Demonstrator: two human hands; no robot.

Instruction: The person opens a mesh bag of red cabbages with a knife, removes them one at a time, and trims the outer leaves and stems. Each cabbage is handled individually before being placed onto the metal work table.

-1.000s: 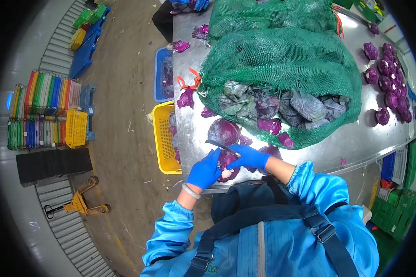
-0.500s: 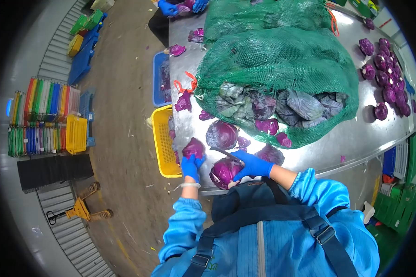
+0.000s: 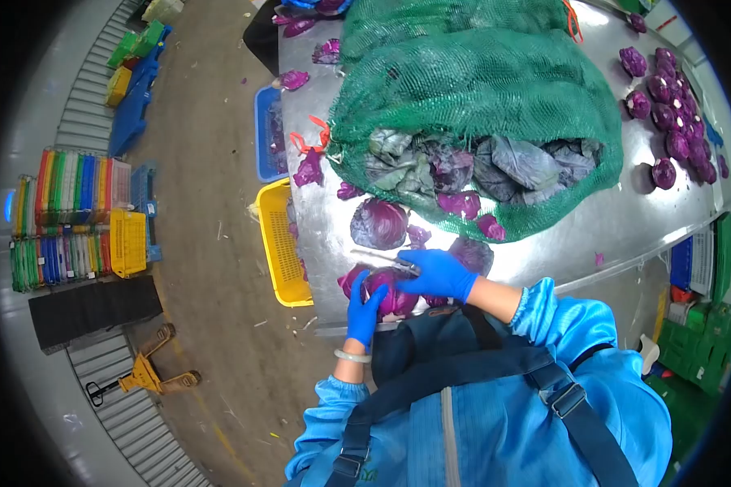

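My left hand (image 3: 365, 312), in a blue glove, lies against the left side of a purple cabbage (image 3: 396, 299) at the metal table's near edge, its fingers spread over the leaves. In my right hand (image 3: 437, 274), also gloved, is a knife (image 3: 374, 257), its blade pointing left above the cabbage. Another cabbage (image 3: 379, 224) sits just beyond the blade. A darker cabbage (image 3: 473, 255) is partly hidden behind my right hand. The open green mesh sack (image 3: 479, 97) holds several cabbages with grey-purple outer leaves.
Left of the metal table (image 3: 321, 243) stand a yellow basket (image 3: 272, 243) and a blue bin (image 3: 261, 134). Several trimmed cabbages (image 3: 678, 122) are piled at the right. A co-worker's dark-clothed part shows at the top. A yellow pallet jack (image 3: 144, 373) is on the floor.
My left hand has moved right, from the loose purple piece at the table's left edge onto the near cabbage. My right hand's knife now points more level to the left. The view has shifted slightly.
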